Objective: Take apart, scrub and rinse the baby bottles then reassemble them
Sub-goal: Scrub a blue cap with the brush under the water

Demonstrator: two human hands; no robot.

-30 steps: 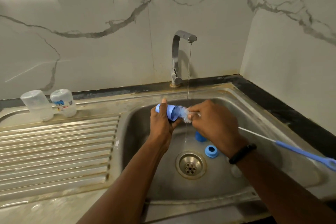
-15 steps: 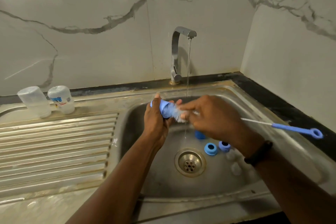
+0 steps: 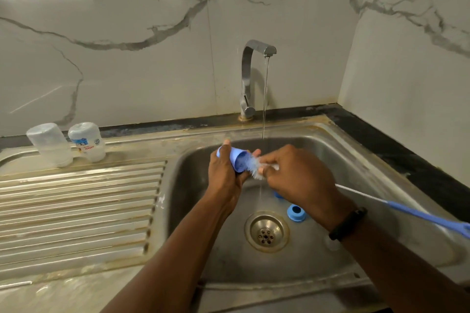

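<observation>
Holding the blue cap [image 3: 235,160] mid-frame over the sink [image 3: 356,160], left hand [image 3: 223,178] grip wrapped round it, mouth facing right, right hand [image 3: 292,180] grip pinching the brush [image 3: 256,168] pointing leftward straight in.

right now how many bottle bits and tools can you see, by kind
clear bottle bodies, upside down on the drainboard: 2
blue cap, gripped in the left hand: 1
blue collar rings in the sink basin, one mostly hidden by the right hand: 2
bottle brush, held by the right hand: 1
total: 6
</observation>
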